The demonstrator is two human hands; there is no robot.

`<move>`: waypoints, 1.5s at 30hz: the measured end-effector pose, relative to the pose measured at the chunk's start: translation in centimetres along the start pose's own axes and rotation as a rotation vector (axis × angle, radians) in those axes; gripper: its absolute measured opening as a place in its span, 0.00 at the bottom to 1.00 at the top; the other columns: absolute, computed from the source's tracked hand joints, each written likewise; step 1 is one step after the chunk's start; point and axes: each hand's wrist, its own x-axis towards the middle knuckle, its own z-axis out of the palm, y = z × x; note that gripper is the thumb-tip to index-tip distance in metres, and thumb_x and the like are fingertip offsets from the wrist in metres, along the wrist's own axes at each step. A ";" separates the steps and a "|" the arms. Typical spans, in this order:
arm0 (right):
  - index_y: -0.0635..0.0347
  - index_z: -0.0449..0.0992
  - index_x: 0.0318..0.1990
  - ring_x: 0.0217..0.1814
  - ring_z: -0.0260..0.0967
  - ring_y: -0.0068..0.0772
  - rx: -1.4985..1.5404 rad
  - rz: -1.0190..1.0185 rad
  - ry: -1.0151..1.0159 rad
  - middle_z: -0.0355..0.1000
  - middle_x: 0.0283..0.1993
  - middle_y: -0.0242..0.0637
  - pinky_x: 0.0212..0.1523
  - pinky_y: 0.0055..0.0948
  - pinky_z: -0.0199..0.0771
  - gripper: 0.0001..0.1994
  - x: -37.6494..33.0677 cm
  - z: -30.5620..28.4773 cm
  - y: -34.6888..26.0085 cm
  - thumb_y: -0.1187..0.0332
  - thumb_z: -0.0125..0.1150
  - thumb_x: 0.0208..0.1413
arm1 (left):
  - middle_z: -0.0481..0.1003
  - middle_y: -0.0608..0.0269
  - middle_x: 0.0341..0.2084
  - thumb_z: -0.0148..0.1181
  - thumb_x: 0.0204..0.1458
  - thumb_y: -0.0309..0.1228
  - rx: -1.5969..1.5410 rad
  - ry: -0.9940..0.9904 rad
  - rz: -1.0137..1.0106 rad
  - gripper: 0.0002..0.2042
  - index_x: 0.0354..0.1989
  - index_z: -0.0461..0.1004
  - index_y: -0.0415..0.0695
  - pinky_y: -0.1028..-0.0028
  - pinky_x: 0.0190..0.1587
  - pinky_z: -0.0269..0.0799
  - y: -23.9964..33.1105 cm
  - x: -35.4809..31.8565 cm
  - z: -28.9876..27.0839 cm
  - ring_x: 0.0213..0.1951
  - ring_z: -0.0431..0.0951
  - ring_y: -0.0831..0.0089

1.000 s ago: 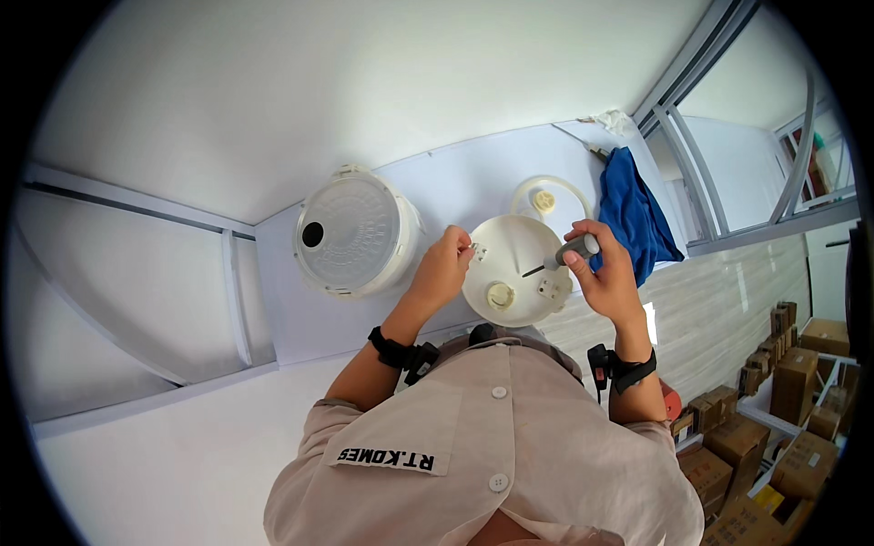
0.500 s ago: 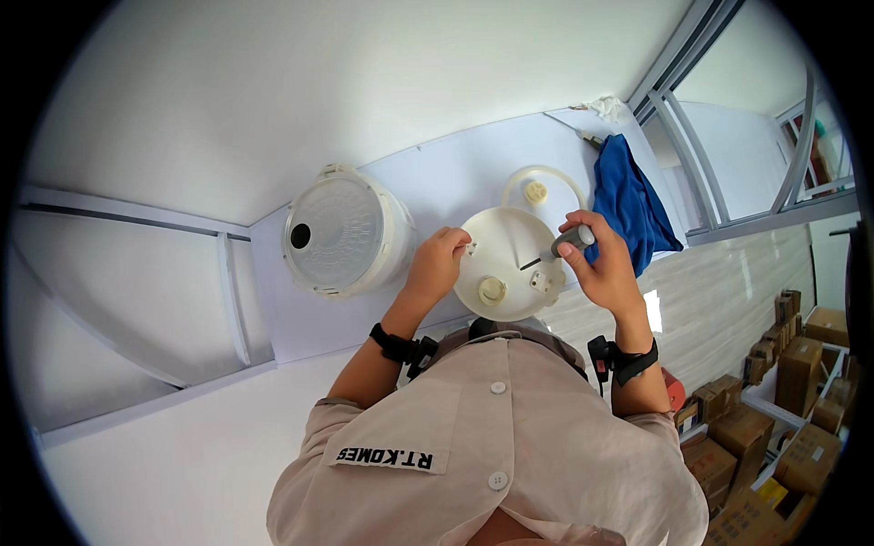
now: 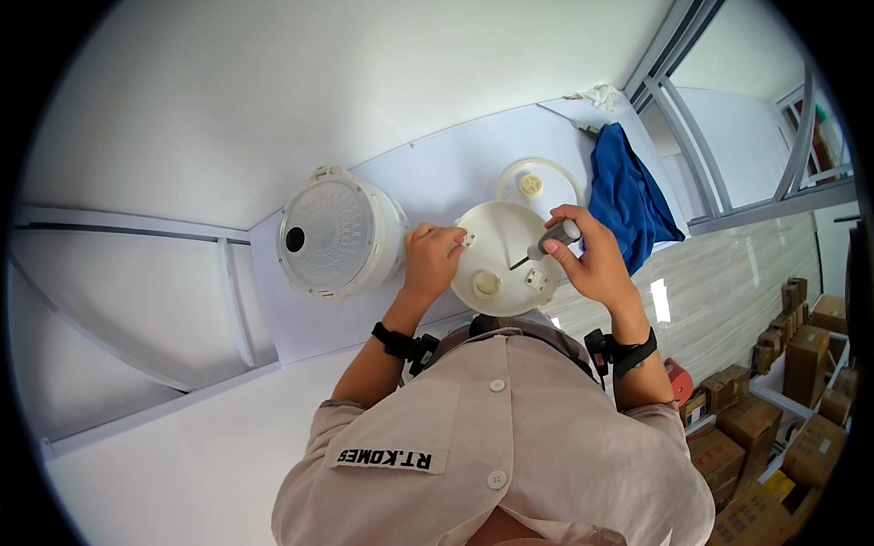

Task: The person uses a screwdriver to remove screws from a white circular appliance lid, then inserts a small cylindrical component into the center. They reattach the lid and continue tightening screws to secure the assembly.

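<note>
While the left hand (image 3: 432, 259) steadies the white disc (image 3: 496, 264), right-hand fingers (image 3: 569, 238) pinch a screwdriver (image 3: 546, 244), beside a blue cloth (image 3: 628, 196).

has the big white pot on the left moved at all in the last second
Cannot tell. The pot sits a little differently in the picture, but the blue cloth and lid shifted the same way, so it looks like head camera motion.

Cardboard boxes (image 3: 801, 355): brown, rectangular, stacked on shelving at the lower right, below the desk's right edge.
Shirt label (image 3: 387, 458): white rectangular patch, dark lettering.
</note>
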 end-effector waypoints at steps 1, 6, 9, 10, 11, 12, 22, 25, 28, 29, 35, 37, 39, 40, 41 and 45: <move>0.56 0.75 0.55 0.42 0.78 0.45 -0.002 0.000 -0.002 0.81 0.44 0.39 0.44 0.35 0.77 0.19 0.0 0.0 0.0 0.64 0.72 0.60 | 0.84 0.67 0.34 0.72 0.48 0.25 -0.003 0.012 -0.017 0.11 0.41 0.84 0.47 0.62 0.51 0.69 -0.2 0.0 0.2 0.43 0.80 0.62; 0.55 0.74 0.56 0.43 0.79 0.45 0.003 0.006 -0.010 0.81 0.44 0.39 0.44 0.35 0.78 0.19 0.0 0.0 -0.2 0.64 0.72 0.61 | 0.85 0.60 0.37 0.71 0.50 0.25 -0.190 -0.003 -0.137 0.10 0.42 0.83 0.43 0.62 0.49 0.77 -1.0 0.2 1.4 0.42 0.84 0.56; 0.55 0.74 0.56 0.43 0.79 0.46 -0.008 0.013 -0.017 0.81 0.44 0.39 0.44 0.35 0.78 0.19 -0.1 -0.2 0.1 0.64 0.72 0.61 | 0.85 0.57 0.40 0.70 0.52 0.26 -0.250 -0.006 -0.221 0.10 0.42 0.83 0.42 0.64 0.47 0.79 -0.9 0.1 2.2 0.42 0.85 0.56; 0.55 0.74 0.56 0.43 0.79 0.46 -0.011 0.017 -0.016 0.81 0.45 0.39 0.44 0.35 0.78 0.19 -0.1 -0.2 0.2 0.64 0.72 0.61 | 0.86 0.57 0.40 0.70 0.53 0.26 -0.249 -0.006 -0.242 0.09 0.43 0.83 0.42 0.65 0.47 0.80 -0.8 0.2 2.3 0.42 0.86 0.57; 0.55 0.74 0.56 0.43 0.79 0.46 -0.013 0.021 -0.016 0.81 0.45 0.40 0.44 0.35 0.78 0.19 -0.2 -0.2 0.2 0.64 0.72 0.61 | 0.86 0.56 0.41 0.70 0.53 0.27 -0.247 -0.007 -0.263 0.09 0.43 0.83 0.42 0.66 0.47 0.80 -0.7 0.2 2.4 0.42 0.86 0.58; 0.55 0.74 0.56 0.43 0.79 0.46 -0.014 0.024 -0.016 0.81 0.45 0.40 0.44 0.35 0.78 0.20 -0.2 -0.3 0.3 0.63 0.72 0.61 | 0.86 0.57 0.40 0.71 0.53 0.27 -0.265 -0.030 -0.276 0.09 0.43 0.84 0.42 0.66 0.46 0.80 -0.7 0.3 2.3 0.41 0.86 0.59; 0.55 0.74 0.57 0.43 0.80 0.45 -0.039 0.020 -0.007 0.81 0.44 0.40 0.44 0.35 0.78 0.20 0.0 -0.5 0.7 0.64 0.73 0.60 | 0.86 0.56 0.37 0.69 0.57 0.30 -0.245 -0.254 -0.274 0.08 0.44 0.86 0.45 0.67 0.41 0.80 -1.2 1.8 0.9 0.36 0.86 0.60; 0.55 0.75 0.56 0.42 0.80 0.45 -0.032 0.031 -0.001 0.81 0.43 0.40 0.44 0.35 0.78 0.20 0.2 -0.5 0.5 0.65 0.73 0.59 | 0.85 0.56 0.37 0.68 0.58 0.35 -0.162 -0.220 -0.176 0.08 0.44 0.87 0.50 0.63 0.39 0.79 -1.6 1.4 1.1 0.36 0.85 0.54; 0.56 0.75 0.55 0.42 0.79 0.44 -0.007 0.057 0.000 0.81 0.43 0.40 0.43 0.34 0.78 0.19 0.3 -0.6 0.5 0.65 0.74 0.59 | 0.84 0.56 0.36 0.68 0.58 0.36 -0.158 -0.183 -0.129 0.08 0.43 0.87 0.53 0.61 0.37 0.79 -1.5 0.8 1.0 0.35 0.84 0.52; 0.56 0.75 0.55 0.42 0.79 0.44 0.001 0.060 0.003 0.81 0.43 0.40 0.43 0.34 0.77 0.19 0.2 -0.6 0.7 0.65 0.74 0.59 | 0.84 0.56 0.35 0.68 0.58 0.36 -0.161 -0.181 -0.123 0.08 0.43 0.87 0.53 0.61 0.36 0.79 -1.4 0.8 0.9 0.34 0.84 0.52; 0.57 0.75 0.55 0.41 0.80 0.44 -0.003 0.050 0.002 0.81 0.42 0.40 0.43 0.34 0.78 0.19 0.6 -0.5 0.6 0.65 0.74 0.59 | 0.85 0.56 0.38 0.67 0.58 0.35 -0.116 -0.206 -0.132 0.09 0.45 0.87 0.50 0.62 0.39 0.81 -1.1 0.5 0.5 0.37 0.85 0.54; 0.57 0.75 0.55 0.41 0.80 0.44 0.001 0.048 -0.001 0.81 0.42 0.41 0.43 0.34 0.78 0.19 0.7 -0.3 0.6 0.65 0.74 0.59 | 0.85 0.55 0.37 0.68 0.58 0.34 -0.072 -0.143 -0.100 0.08 0.43 0.87 0.49 0.61 0.38 0.81 -1.1 0.3 1.0 0.37 0.86 0.54; 0.57 0.75 0.55 0.41 0.80 0.44 0.000 0.045 0.002 0.81 0.42 0.41 0.43 0.35 0.78 0.20 0.7 -0.2 0.6 0.65 0.74 0.59 | 0.85 0.55 0.36 0.68 0.56 0.33 -0.039 -0.065 -0.056 0.07 0.41 0.87 0.48 0.60 0.38 0.81 -1.1 0.3 1.4 0.37 0.86 0.54; 0.57 0.75 0.55 0.41 0.80 0.44 0.000 0.043 0.002 0.81 0.42 0.41 0.43 0.34 0.78 0.20 0.7 -0.2 0.6 0.65 0.74 0.59 | 0.85 0.55 0.36 0.69 0.56 0.32 -0.027 -0.019 -0.028 0.06 0.40 0.87 0.48 0.60 0.38 0.81 -1.1 0.3 1.5 0.37 0.86 0.54; 0.57 0.75 0.55 0.41 0.80 0.44 0.001 0.041 0.003 0.81 0.42 0.41 0.43 0.34 0.78 0.20 0.8 -0.2 0.6 0.66 0.74 0.59 | 0.85 0.55 0.35 0.69 0.55 0.32 -0.016 0.027 -0.001 0.06 0.39 0.87 0.48 0.60 0.38 0.81 -1.1 0.4 1.6 0.36 0.86 0.54; 0.57 0.75 0.56 0.41 0.80 0.45 -0.009 0.033 0.010 0.81 0.43 0.41 0.43 0.34 0.78 0.20 0.8 -0.2 0.4 0.66 0.74 0.59 | 0.85 0.55 0.35 0.69 0.54 0.29 -0.034 0.053 0.008 0.05 0.38 0.86 0.47 0.61 0.37 0.82 -1.6 0.4 2.0 0.35 0.86 0.55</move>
